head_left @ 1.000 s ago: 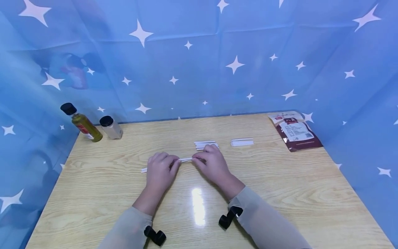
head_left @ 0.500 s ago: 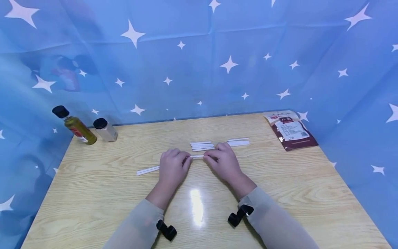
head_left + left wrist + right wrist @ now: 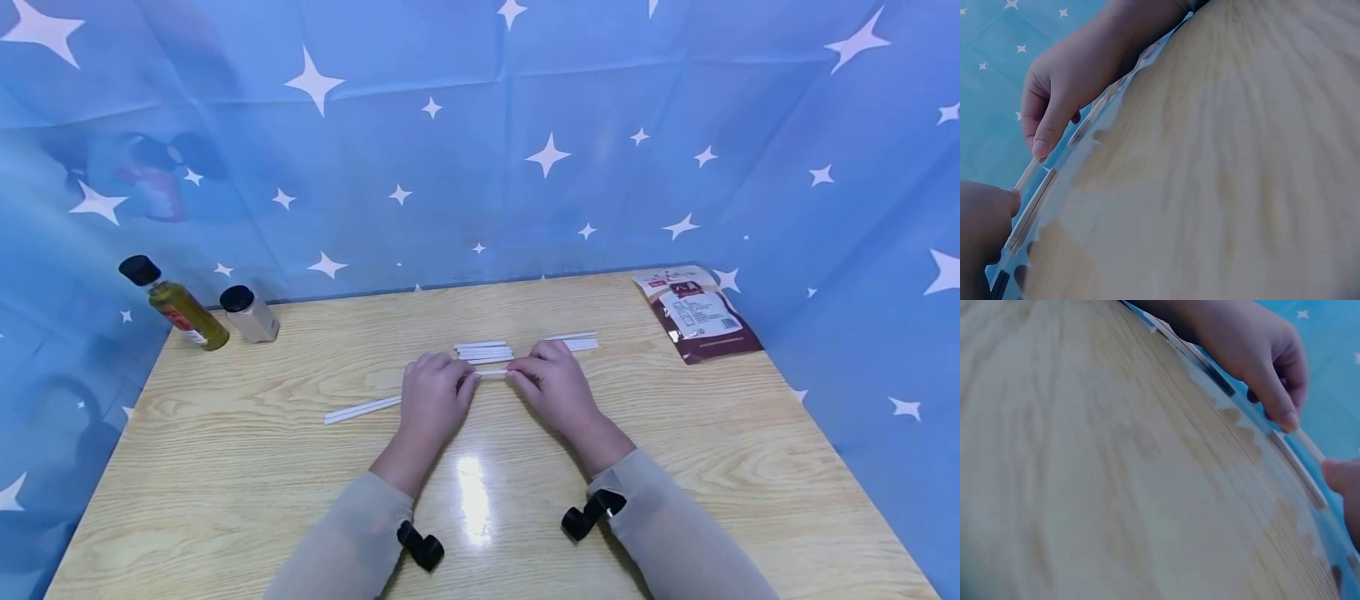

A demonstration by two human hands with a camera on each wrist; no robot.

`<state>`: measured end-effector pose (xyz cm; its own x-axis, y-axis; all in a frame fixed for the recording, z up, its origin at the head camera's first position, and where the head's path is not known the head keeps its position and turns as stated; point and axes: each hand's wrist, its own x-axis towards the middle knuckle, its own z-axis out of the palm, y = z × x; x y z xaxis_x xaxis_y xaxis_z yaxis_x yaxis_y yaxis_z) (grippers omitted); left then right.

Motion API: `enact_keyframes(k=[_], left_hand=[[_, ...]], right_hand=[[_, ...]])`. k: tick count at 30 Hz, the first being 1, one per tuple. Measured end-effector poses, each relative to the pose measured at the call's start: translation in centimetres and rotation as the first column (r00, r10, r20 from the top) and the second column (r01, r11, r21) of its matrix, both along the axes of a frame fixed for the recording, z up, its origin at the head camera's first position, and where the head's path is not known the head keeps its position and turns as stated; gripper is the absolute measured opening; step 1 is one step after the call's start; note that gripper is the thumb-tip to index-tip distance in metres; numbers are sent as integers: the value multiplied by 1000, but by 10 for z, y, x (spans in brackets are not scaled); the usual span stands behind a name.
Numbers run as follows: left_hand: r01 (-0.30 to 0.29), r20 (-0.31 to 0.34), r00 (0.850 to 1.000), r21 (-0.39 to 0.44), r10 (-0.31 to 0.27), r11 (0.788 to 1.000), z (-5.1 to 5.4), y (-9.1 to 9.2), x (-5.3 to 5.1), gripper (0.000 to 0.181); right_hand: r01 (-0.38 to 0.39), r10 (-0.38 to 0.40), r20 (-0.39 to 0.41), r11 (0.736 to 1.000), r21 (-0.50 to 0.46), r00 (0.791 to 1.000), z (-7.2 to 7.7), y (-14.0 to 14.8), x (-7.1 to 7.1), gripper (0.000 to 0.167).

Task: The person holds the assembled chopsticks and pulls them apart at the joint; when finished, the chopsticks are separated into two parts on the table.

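With our left hand [image 3: 435,393] and right hand [image 3: 553,385], we pinch one white stick [image 3: 492,372], which spans the gap between them. We hold it over the bench [image 3: 225,500], near the middle group of sticks [image 3: 483,353].

Centre of the frame: one left hand [image 3: 437,396], one right hand [image 3: 557,392], one white stick [image 3: 492,373] between. Just above, two bundles, middle bundle [image 3: 483,353] and right bundle [image 3: 583,343], sticks in each too close to count. Left of centre, two visible loose sticks [image 3: 363,410]. At left, one bottle [image 3: 189,315], one jar [image 3: 253,318]. At right, one pouch [image 3: 699,318]. Bottom, two sleeves [image 3: 341,537], one table [image 3: 720,442].
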<state>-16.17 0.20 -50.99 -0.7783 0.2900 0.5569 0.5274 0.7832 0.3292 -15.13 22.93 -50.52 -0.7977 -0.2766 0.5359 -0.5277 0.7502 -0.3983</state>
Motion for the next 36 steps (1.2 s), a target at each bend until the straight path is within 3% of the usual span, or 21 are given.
enact_keyframes(k=[6,12,16,20,23,36], left_hand=[[9,-14,1000,22,-9,1000,0,15,-4,9],[24,-3,1000,22,-24,999,-1,29,-3,8],[85,37,995,80,-88,993,-4,37,-3,8],[153,104,979,196,-176,969,-7,41,-5,7],[169,146,968,224,-205,960,-9,41,-6,8],[165,225,949,246,-222,955,-5,39,-6,8]], right_hand=[[13,-13,39,1000,-15,999,0,14,-1,8],[19,-21,54,999,31,998,3,30,1,8],[36,-36,127,999,1,991,2,37,3,6],[50,-32,234,996,-69,972,0,41,2,6],[46,-23,279,996,-77,960,-1,40,1,7],[14,2,277,998,-55,961,0,40,-2,5]])
